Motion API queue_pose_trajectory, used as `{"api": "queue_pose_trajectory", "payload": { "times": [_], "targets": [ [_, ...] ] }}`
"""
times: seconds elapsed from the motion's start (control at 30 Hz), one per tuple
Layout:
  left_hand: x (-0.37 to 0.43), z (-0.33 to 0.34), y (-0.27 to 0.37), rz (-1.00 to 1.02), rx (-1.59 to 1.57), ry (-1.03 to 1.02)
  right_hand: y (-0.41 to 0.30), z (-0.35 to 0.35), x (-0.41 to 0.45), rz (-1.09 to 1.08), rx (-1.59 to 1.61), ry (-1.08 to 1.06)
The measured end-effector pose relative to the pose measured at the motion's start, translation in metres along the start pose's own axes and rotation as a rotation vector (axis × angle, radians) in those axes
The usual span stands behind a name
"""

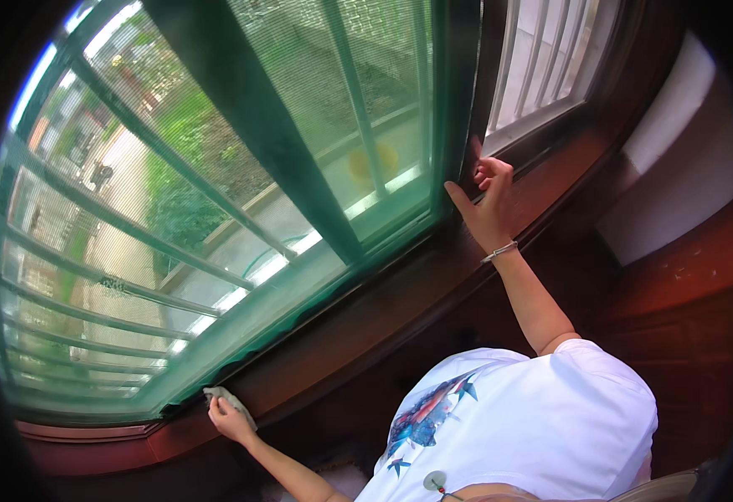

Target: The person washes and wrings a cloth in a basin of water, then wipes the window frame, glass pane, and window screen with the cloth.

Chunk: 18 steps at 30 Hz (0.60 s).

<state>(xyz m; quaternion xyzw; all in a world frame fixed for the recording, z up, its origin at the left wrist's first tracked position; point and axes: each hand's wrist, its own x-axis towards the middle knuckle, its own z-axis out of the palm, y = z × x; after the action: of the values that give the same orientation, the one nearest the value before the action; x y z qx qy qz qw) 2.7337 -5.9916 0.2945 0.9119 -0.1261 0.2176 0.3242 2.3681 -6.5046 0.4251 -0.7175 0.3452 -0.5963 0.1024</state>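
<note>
My left hand [231, 419] holds a crumpled greyish cloth [234, 401] against the lower rail of the dark reddish-brown window frame [316, 351], near its left end. Further right, my right hand [490, 204] is raised to the dark upright stile [467, 106] between the window panes. Its thumb is spread away from the half-curled fingers, and the fingertips touch or nearly touch the stile. A bangle circles that wrist. Greenish glass with a fine mesh look [278, 157] fills the left part of the window.
Metal bars [153, 232] stand beyond the glass, with plants and a paved path outside. White bars [542, 56] show through the right part of the window. A reddish-brown ledge [554, 182] runs below them. At the right is a pale curved surface [668, 176].
</note>
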Motion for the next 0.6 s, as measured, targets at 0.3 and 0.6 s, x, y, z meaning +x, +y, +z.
{"api": "queue_pose_trajectory", "payload": {
  "times": [0.3, 0.6],
  "targets": [
    [-0.035, 0.011, 0.093, -0.053, 0.011, -0.046, 0.041, -0.014, 0.03, -0.159, 0.021, -0.051],
    [-0.082, -0.006, 0.093, -0.16, -0.139, -0.025, 0.125, -0.046, 0.072, 0.047, -0.089, -0.034]
  ]
}}
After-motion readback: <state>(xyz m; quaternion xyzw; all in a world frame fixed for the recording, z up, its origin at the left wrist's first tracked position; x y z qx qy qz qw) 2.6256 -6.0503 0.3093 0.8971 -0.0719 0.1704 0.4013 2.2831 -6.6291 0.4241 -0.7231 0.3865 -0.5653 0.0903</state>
